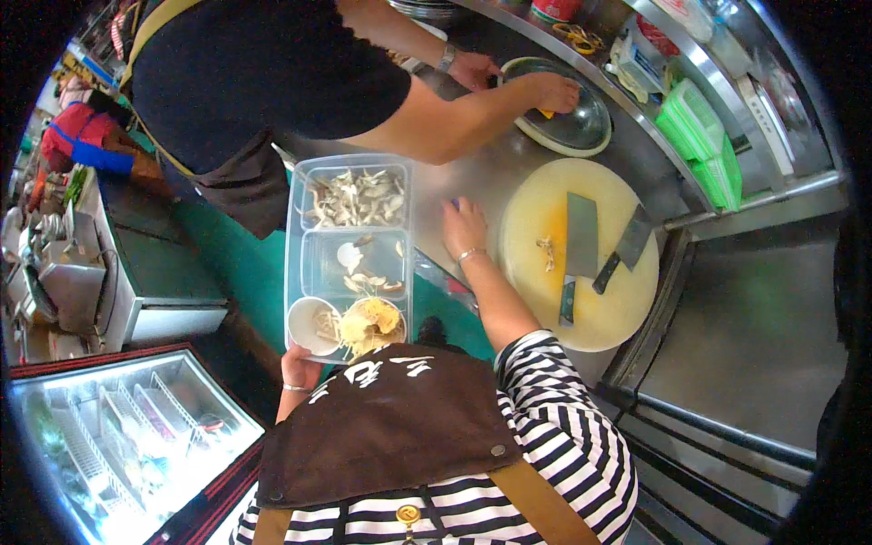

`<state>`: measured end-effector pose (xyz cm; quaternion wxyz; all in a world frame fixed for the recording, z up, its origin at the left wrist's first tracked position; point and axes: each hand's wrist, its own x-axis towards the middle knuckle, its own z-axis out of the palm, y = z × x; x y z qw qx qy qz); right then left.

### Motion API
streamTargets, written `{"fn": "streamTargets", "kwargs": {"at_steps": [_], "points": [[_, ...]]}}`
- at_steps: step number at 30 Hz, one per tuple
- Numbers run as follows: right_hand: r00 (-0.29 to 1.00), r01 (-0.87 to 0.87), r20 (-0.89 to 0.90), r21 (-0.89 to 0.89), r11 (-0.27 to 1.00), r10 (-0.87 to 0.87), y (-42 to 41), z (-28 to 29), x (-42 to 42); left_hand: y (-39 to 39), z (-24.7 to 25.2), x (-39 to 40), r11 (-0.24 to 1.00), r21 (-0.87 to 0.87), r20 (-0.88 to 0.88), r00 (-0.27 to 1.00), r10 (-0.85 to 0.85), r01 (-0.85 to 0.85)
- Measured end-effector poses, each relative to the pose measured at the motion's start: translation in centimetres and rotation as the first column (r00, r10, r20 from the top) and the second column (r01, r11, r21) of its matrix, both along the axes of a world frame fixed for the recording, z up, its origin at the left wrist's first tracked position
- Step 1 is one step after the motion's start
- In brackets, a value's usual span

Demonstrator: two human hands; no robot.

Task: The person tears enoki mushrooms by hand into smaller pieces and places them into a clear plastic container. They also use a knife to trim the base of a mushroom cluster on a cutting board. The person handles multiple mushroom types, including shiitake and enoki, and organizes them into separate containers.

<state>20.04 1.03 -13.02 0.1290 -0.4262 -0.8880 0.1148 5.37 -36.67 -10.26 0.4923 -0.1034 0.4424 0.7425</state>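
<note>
My left hand (300,368) grips the near left corner of a clear plastic tray (293,266) held level before me. In it stand a container of sliced mushrooms (357,197), a container with a few pale pieces (371,281), a white cup of pale strips (312,323) and a cup of yellow and pale shreds (371,323). My right hand (466,228) rests on the steel counter (443,174), a small purple thing at its fingertips; its grip is unclear. Right of it, two cleavers (582,235) (630,245) lie on a round cutting board (528,306) beside a small brown scrap (546,253).
A co-worker (259,75) stands close ahead on the left, both hands over a round dark pan (593,129). Green baskets (695,129) sit on the right shelf. A lit glass-topped chiller (136,436) stands at lower left. Another person (88,139) bends at the far left.
</note>
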Motion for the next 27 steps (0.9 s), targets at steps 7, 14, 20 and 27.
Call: {"fn": "streamTargets", "kwargs": {"at_steps": [7, 14, 20, 27], "points": [[0.938, 0.329, 0.14, -0.068, 0.942, -0.318, 9.9, 4.1, -1.8, 0.3, 1.0, 0.4, 0.998, 0.044, 0.039, 0.998, -0.055, 0.053], [0.847, 0.451, 0.387, -0.159, 0.878, -0.365, 12.1, -0.2, -3.2, -1.2, 0.6, -0.1, 0.998, 0.011, 0.055, 0.997, -0.06, 0.06], [0.921, 0.285, 0.294, -0.068, 0.956, -0.254, 2.6, 0.4, -1.4, -0.3, 0.7, -1.0, 0.998, 0.003, 0.003, 0.998, -0.061, 0.061], [0.998, 0.06, 0.019, 0.006, 0.998, -0.06, -7.2, 0.8, 4.1, 1.9, 2.3, -1.8, 0.995, 0.06, -0.079, 0.995, -0.069, 0.074]]}}
